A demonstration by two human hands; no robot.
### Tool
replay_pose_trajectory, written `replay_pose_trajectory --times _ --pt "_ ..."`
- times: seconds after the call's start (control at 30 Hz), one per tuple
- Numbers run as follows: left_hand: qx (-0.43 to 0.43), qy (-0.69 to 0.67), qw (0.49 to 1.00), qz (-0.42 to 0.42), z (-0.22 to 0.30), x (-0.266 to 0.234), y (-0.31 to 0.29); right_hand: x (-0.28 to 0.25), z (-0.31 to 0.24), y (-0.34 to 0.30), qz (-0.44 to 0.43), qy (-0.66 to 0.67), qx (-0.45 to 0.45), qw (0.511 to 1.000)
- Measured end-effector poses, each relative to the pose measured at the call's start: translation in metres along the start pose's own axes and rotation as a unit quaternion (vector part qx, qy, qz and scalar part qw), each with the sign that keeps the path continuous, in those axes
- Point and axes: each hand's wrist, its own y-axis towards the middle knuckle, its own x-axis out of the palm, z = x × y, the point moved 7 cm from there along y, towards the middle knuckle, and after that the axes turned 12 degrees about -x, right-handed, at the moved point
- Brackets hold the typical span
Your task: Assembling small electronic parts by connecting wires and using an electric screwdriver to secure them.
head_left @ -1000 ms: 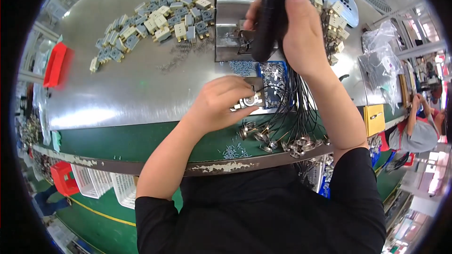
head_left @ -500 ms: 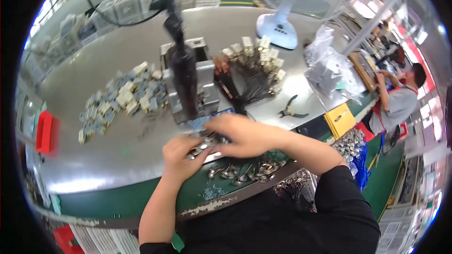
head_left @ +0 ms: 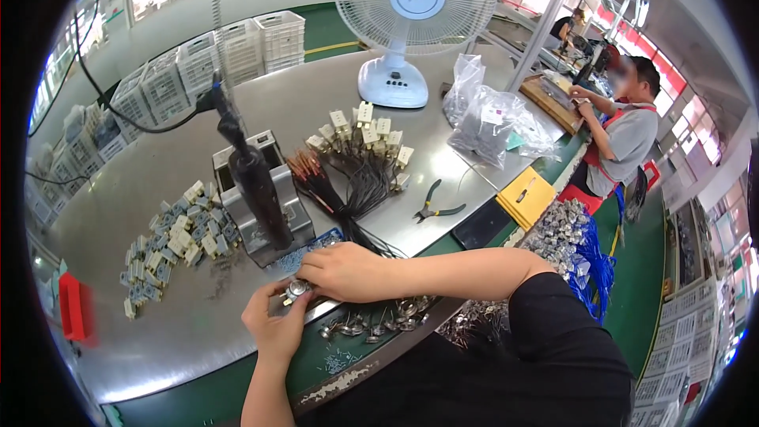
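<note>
My left hand is closed around a small round silver metal part, thumb and fingers on either side of it. Just over this part, my right hand has its fingers bent downward. Its fingertips are partly hidden, so what they pinch cannot be made out. Beyond the right hand lies a blue tray of small screws, at the foot of a grey metal fixture with a dark upright tool. Below the hands, several round metal parts with stems lie on the green edge, near loose small screws.
Cream and grey blocks are heaped at left. Black wires with cream connectors lie beyond the fixture. Pliers, a yellow folder, plastic bags and a fan stand rightward. Another person works at far right.
The view has turned, so the bench sits farther left and more of the room shows. My left hand now displays the round metal part, with my right hand's fingers drawn in over it.
</note>
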Motion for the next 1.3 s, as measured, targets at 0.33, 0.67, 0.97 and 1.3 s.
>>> replay_pose_trajectory --times 0.33,0.67,0.97,1.3 --pt "-0.014 0.039 0.999 -0.014 -0.014 -0.006 -0.007 0.010 -0.008 -0.003 0.027 -0.055 -0.113 0.992" --pt "0.245 0.007 0.919 -0.310 0.028 0.051 -0.025 -0.122 0.203 -0.078 0.505 0.035 0.286 0.814" --pt "0.251 0.016 0.917 -0.308 0.021 0.052 -0.030 -0.120 0.246 -0.065 0.259 -0.417 0.239 0.838" --pt "0.254 -0.008 0.918 -0.306 0.017 0.046 -0.028 -0.063 0.113 -0.058 0.032 0.022 0.276 0.960"
